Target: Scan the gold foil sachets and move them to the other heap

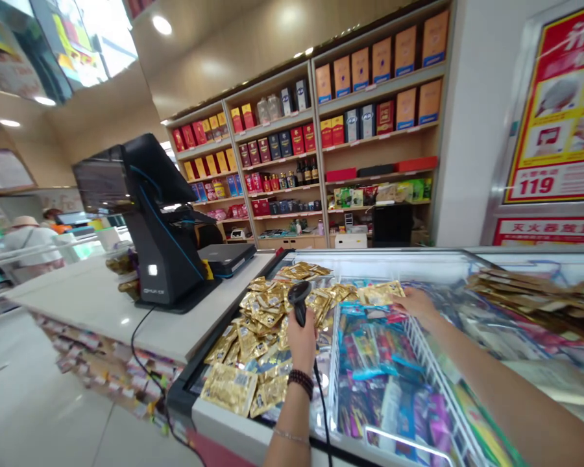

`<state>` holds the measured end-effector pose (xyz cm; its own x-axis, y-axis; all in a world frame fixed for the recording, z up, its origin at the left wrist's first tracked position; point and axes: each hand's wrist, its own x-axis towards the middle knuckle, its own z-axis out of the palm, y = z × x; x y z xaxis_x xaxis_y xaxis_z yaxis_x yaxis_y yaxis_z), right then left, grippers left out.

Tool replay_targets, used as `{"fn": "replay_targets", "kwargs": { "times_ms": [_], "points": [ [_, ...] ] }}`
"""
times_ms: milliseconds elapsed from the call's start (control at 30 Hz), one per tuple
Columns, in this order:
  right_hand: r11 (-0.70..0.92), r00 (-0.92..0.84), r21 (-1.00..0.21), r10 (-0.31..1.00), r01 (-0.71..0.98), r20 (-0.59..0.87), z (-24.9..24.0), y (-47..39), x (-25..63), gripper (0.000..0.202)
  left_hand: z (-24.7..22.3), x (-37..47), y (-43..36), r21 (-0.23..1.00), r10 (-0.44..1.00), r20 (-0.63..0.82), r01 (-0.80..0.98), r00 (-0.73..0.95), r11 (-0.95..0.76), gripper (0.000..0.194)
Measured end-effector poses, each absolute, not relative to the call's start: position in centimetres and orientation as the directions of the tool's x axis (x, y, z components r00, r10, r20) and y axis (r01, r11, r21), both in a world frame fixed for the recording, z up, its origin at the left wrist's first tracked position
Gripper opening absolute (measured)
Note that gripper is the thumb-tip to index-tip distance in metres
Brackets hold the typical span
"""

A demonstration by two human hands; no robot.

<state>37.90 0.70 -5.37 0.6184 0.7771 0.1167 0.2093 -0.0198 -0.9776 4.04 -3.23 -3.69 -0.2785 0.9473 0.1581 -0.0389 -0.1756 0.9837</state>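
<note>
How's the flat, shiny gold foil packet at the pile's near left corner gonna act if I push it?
The gold foil packet will probably slide rather than roll, since it lies broad and flat. Its glossy surface may feel slippery, and the wrinkled wrapper suggests its edges could flex.

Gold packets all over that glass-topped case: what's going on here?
A person holds a black handheld scanner in the left hand, above a loose spread of gold packets. The right hand has another gold packet by its right edge, over a white wire basket of colorful packages. On the counter to the left stands a black checkout terminal. Whether anything is being scanned, I can't tell.
</note>
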Motion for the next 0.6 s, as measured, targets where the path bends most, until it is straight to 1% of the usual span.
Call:
{"fn": "replay_targets", "kwargs": {
  "times_ms": [67, 100, 167, 267, 367, 500, 600],
  "points": [
    [-0.022, 0.689, -0.999, 0.725, 0.034, 0.007, -6.1, -1.9, 41.3, 0.053, -3.6, 5.6, -3.6, 0.987, 0.969, 0.131, -0.063, -0.209, -0.147, 0.061],
    [-0.016, 0.713, -1.0, 0.701, -0.02, -0.025, -6.4, -3.4, 43.0, 0.05, -3.5, 6.6, -3.8, 0.988, 0.979, 0.117, -0.085, -0.166, -0.133, 0.063],
    [0.032, 0.744, -0.997, 0.667, -0.077, -0.036, -7.0, -6.5, 45.9, 0.039, -3.2, 9.3, -4.3, 0.985, 0.992, 0.105, -0.13, -0.068, -0.113, 0.065],
    [0.173, 0.769, -0.976, 0.64, -0.134, 0.008, -7.5, -10.3, 48.6, 0.029, -2.6, 14.1, -5.4, 0.979, 0.991, 0.111, -0.182, 0.08, -0.095, 0.066],
    [0.301, 0.781, -0.941, 0.62, -0.157, 0.068, -7.9, -12.0, 49.1, 0.028, -2.0, 18.8, -7.0, 0.979, 0.973, 0.093, -0.197, 0.21, -0.051, 0.064],
    [0.363, 0.795, -0.917, 0.6, -0.164, 0.095, -8.5, -11.5, 48.9, 0.034, -2.1, 23.4, -8.9, 0.976, 0.931, 0.101, -0.217, 0.351, -0.024, 0.066],
    [0.366, 0.794, -0.916, 0.6, -0.165, 0.097, -8.7, -10.7, 49.2, 0.036, -2.8, 24.8, -9.7, 0.975, 0.91, 0.124, -0.221, 0.396, -0.036, 0.07]
  ]
}}
